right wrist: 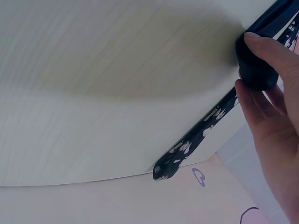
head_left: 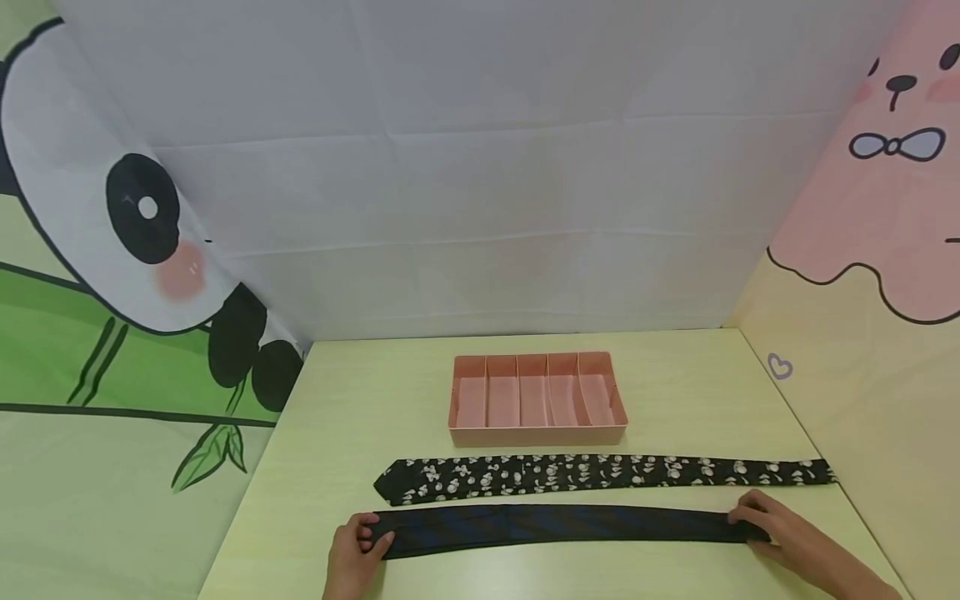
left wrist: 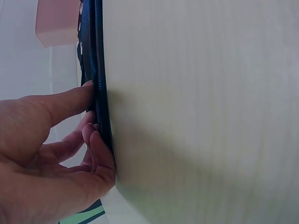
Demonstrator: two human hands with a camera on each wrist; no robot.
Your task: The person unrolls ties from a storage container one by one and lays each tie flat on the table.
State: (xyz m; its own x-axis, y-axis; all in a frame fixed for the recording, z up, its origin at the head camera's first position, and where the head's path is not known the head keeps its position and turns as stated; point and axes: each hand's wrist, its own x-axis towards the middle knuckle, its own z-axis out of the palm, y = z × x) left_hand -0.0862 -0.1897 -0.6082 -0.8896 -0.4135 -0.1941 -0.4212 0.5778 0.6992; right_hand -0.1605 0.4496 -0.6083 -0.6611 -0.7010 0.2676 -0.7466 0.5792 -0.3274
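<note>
A dark navy striped necktie (head_left: 562,523), folded in layers, lies crosswise near the front of the table. At its left end, my left hand (head_left: 352,554) holds the edges between thumb and curled fingers; the left wrist view shows the stacked tie layers (left wrist: 98,70) against the fingers. My right hand (head_left: 795,546) pinches the other end, where the right wrist view shows a rounded fold (right wrist: 256,70) between thumb and fingers. Just behind lies a black necktie with a white floral pattern (head_left: 540,477), stretched parallel, its pointed end to the left. Neither hand holds that one.
A pink tray (head_left: 537,437) with several compartments stands behind the ties on the pale wooden table (head_left: 360,400). Printed cloth walls (head_left: 480,183) enclose the back and both sides. The patterned tie's narrow end reaches the table's right edge.
</note>
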